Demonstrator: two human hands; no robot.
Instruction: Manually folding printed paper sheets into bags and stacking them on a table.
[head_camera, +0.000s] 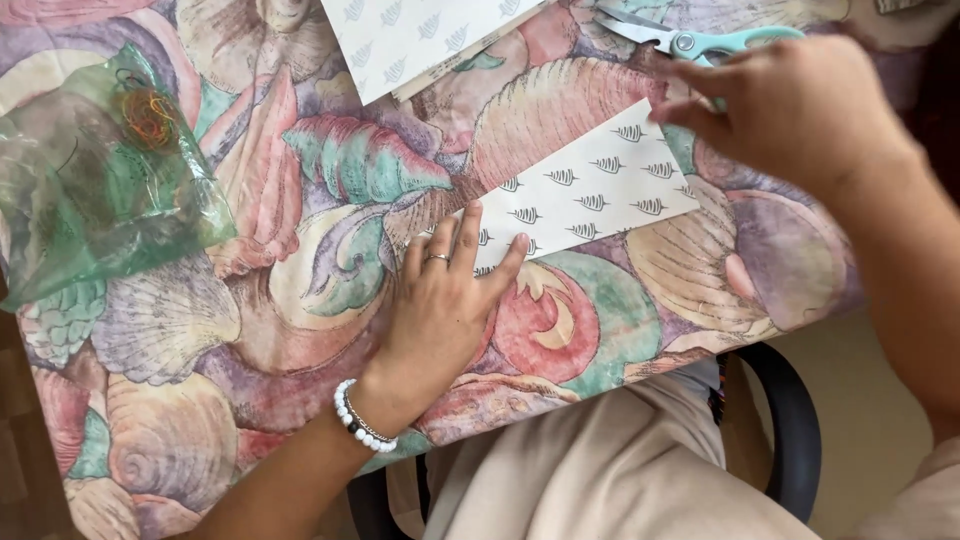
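A white sheet of paper (590, 185) printed with small dark leaf shapes lies on a table covered by a seashell-patterned cloth (300, 250). My left hand (445, 300) lies flat on the cloth with its fingertips pressing the sheet's near left corner; it wears a ring and a white bead bracelet. My right hand (790, 105) hovers over the sheet's far right corner, fingers curled, touching the paper's edge. Teal-handled scissors (700, 40) lie just beyond that hand, partly hidden by it.
More sheets of the same patterned paper (410, 35) lie at the table's far edge. A green clear plastic bag (100, 180) with coloured rubber bands sits at the left. The table's near edge runs above my lap and a dark chair rim (795, 420).
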